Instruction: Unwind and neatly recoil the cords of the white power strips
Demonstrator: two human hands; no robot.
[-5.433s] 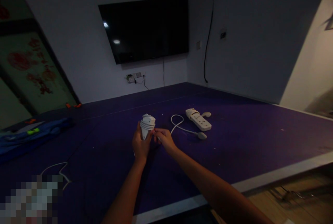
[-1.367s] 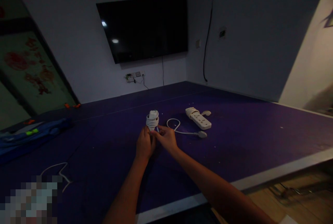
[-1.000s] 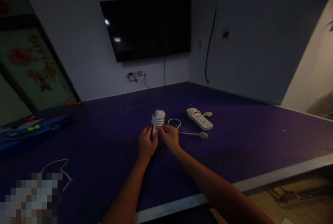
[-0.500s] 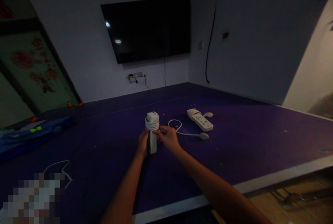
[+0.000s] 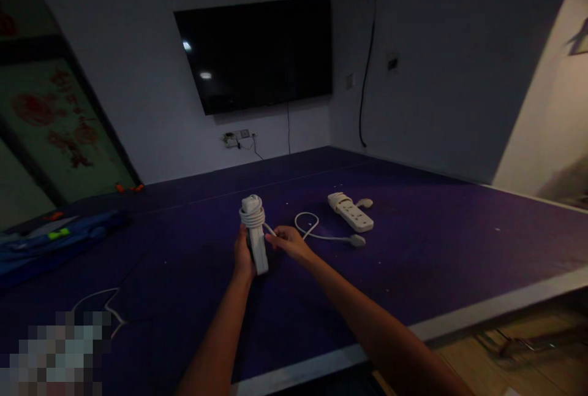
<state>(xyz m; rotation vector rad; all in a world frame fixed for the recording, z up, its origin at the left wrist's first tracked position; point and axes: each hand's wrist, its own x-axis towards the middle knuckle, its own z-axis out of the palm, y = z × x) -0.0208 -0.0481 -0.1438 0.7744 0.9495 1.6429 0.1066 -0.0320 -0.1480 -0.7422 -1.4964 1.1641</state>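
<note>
The left hand (image 5: 242, 255) is gripping the lower body of a white power strip (image 5: 258, 254), fingers clamped round it and holding it upright just above the purple worktop (image 5: 413, 255). The cord (image 5: 251, 217) is lying in tight coils round the upper end of the strip, with a short length running down to the right hand (image 5: 285, 241). The right hand is closing its fingertips on that length, just beside the strip.

Compared with half a second ago, the strip is sitting further to the left and its long face is showing more fully. The right hand is now lying lower, below the coils rather than level with them. (Some five seconds ago the coils were looking wider and looser.)

Beyond the hands, a second power strip (image 5: 351, 211) is lying flat on the worktop, its loose cord (image 5: 307, 224) looping toward the hands and ending in a plug (image 5: 357, 240); none of these are showing any shift. Far left, a blue cloth (image 5: 59, 239) is resting on the worktop. A dark television (image 5: 257, 53) is hanging on the back wall.
</note>
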